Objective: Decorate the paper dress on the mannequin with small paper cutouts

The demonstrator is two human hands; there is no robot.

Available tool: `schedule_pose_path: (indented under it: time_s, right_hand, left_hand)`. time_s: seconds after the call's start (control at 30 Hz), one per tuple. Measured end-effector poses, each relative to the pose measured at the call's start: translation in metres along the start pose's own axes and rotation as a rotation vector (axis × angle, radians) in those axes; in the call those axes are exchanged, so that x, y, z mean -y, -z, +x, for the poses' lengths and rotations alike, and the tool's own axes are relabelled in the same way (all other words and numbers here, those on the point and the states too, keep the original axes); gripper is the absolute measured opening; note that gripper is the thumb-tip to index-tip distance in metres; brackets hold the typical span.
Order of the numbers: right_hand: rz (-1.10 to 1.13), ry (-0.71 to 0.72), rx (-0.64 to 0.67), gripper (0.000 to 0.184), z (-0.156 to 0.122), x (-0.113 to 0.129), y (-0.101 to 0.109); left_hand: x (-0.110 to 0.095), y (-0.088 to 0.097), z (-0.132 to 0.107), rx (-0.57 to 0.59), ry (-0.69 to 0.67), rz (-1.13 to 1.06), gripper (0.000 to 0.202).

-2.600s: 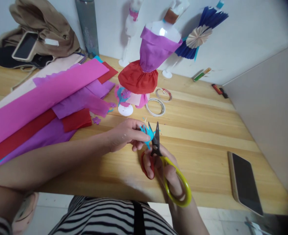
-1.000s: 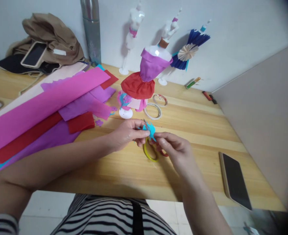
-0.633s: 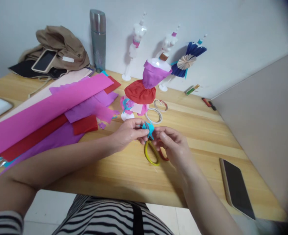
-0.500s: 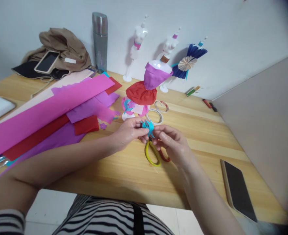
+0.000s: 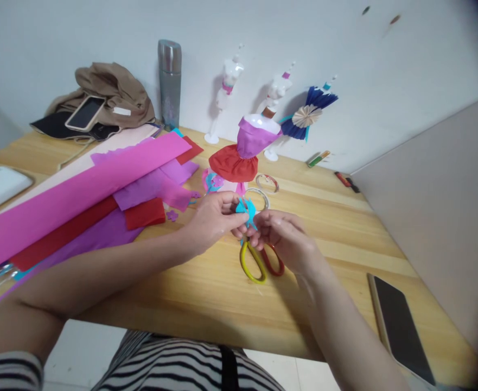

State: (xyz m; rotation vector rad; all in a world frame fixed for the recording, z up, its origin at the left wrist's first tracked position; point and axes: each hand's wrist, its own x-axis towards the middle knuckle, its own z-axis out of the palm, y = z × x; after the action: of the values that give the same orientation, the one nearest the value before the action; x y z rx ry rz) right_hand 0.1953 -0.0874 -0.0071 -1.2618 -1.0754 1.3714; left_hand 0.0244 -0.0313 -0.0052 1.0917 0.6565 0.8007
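A small blue paper cut-out (image 5: 247,209) is pinched between both my hands above the wooden table (image 5: 206,293). My left hand (image 5: 212,220) grips it from the left with thumb and fingers closed. My right hand (image 5: 285,239) pinches its right side. Scissors with a yellow and a red handle (image 5: 257,262) lie on the table just below my hands, held by neither. Behind them stands a small white mannequin (image 5: 244,149) in a purple paper top and red paper skirt.
Pink, purple and red crepe paper sheets (image 5: 84,190) cover the left of the table. Two tape rolls (image 5: 263,187) lie by the mannequin. A phone (image 5: 403,328) lies at the front right. A steel flask (image 5: 169,81), brown cloth with a phone (image 5: 104,98) and other mannequins (image 5: 226,92) stand at the back.
My right hand has put the scissors down on the table and now pinches the blue cut-out together with my left hand. The view has tilted slightly upward.
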Motion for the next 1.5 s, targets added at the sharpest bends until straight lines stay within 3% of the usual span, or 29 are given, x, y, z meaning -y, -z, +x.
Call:
schedule_pose_path:
  time_s: [0.27,0.5,0.67,0.97,1.1,1.17,1.3,1.33,1.5]
  right_hand:
    - [-0.099,0.026,0.066,0.032,0.005,0.005,-0.004]
    - [-0.179,0.028,0.141,0.033,0.014,0.016,0.001]
    - [-0.144,0.037,0.18,0.035,0.025,0.02,0.002]
    - [-0.151,0.067,0.188,0.044,0.03,0.012,-0.004]
    - [-0.178,0.101,0.166,0.04,0.03,0.012,-0.001]
    - [-0.205,0.125,0.168,0.037,0.029,0.015,0.003]
    - [-0.264,0.137,0.195,0.03,0.027,0.016,0.007]
    - [-0.292,0.12,0.22,0.029,0.028,0.012,0.005]
    - [-0.444,0.026,0.373,0.025,0.033,-0.022,-0.014]
  left_hand:
    - [-0.006,0.003,0.002,0.04,0.005,0.018,0.011]
    - [-0.009,0.01,0.006,0.052,0.051,-0.099,0.011]
    - [-0.012,0.013,0.011,-0.031,0.021,-0.016,0.018]
    - [-0.013,0.013,0.013,-0.04,0.006,0.086,0.021]
    - [-0.02,0.012,0.011,0.007,0.021,0.23,0.019]
    - [-0.025,0.014,0.009,-0.014,-0.044,0.35,0.019]
    - [-0.043,0.018,0.003,-0.11,-0.316,0.53,0.015]
    - [-0.049,0.019,0.001,-0.112,-0.349,0.542,0.007]
    - [-0.072,0.02,-0.007,-0.064,-0.395,0.604,0.029]
